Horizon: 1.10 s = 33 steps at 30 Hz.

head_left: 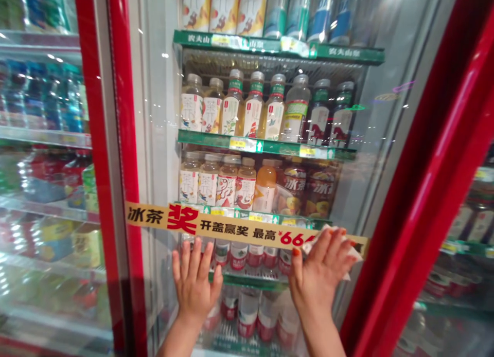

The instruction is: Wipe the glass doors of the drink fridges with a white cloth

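The left hand [195, 285] lies open, fingers spread flat on the glass cooler door [162, 141], just below a yellow printed sticker strip [216, 226] that runs between both hands. The right hand [322, 274] — fingers curved — holds a white sheet [332, 249] against the strip's right end.

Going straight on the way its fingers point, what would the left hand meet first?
The left hand would likely meet the yellow banner first, just above its fingertips on the glass door, though depth is hard to judge here.
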Each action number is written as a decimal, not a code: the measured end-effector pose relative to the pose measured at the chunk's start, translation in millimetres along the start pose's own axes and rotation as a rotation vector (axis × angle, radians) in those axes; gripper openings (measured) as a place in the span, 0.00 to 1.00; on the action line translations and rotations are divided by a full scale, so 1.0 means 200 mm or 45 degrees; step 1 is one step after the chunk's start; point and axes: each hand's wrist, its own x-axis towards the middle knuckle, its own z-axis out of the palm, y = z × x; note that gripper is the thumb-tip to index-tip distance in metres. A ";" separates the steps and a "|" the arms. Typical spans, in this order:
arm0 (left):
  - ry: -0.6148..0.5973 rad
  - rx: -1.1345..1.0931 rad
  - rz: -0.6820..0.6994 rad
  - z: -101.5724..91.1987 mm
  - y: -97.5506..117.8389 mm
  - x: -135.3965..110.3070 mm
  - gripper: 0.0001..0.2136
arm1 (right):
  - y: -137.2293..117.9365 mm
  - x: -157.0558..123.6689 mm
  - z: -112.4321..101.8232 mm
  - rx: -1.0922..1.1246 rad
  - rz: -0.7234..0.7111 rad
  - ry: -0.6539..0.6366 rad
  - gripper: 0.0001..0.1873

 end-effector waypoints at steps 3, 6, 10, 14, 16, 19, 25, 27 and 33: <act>-0.001 -0.012 0.005 0.00 0.00 0.00 0.37 | -0.17 -0.06 0.02 -0.004 -0.370 -0.074 0.45; 0.014 -0.045 -0.019 0.00 0.01 0.00 0.36 | -0.10 -0.25 0.02 -0.013 -0.525 -0.125 0.44; 0.037 -0.048 -0.025 0.01 0.01 0.00 0.35 | 0.13 -0.18 0.00 0.008 0.029 -0.048 0.42; 0.030 -0.049 -0.028 0.00 0.01 0.01 0.35 | -0.04 0.03 0.00 0.014 0.006 0.008 0.42; 0.023 -0.058 -0.023 0.00 0.01 0.01 0.35 | -0.18 -0.01 0.00 0.002 -0.299 -0.026 0.44; 0.025 -0.070 -0.029 0.00 0.01 0.01 0.35 | -0.22 -0.18 -0.01 0.002 -0.607 -0.065 0.45; 0.026 -0.043 -0.033 0.01 0.02 0.00 0.35 | -0.02 -0.05 0.00 -0.003 -0.054 0.003 0.42; 0.015 -0.035 -0.030 0.01 0.02 0.00 0.34 | -0.11 0.02 0.02 0.009 -0.100 -0.006 0.43; -0.066 -0.091 -0.007 -0.07 -0.06 -0.05 0.38 | -0.23 -0.37 0.03 0.087 -0.949 -0.089 0.37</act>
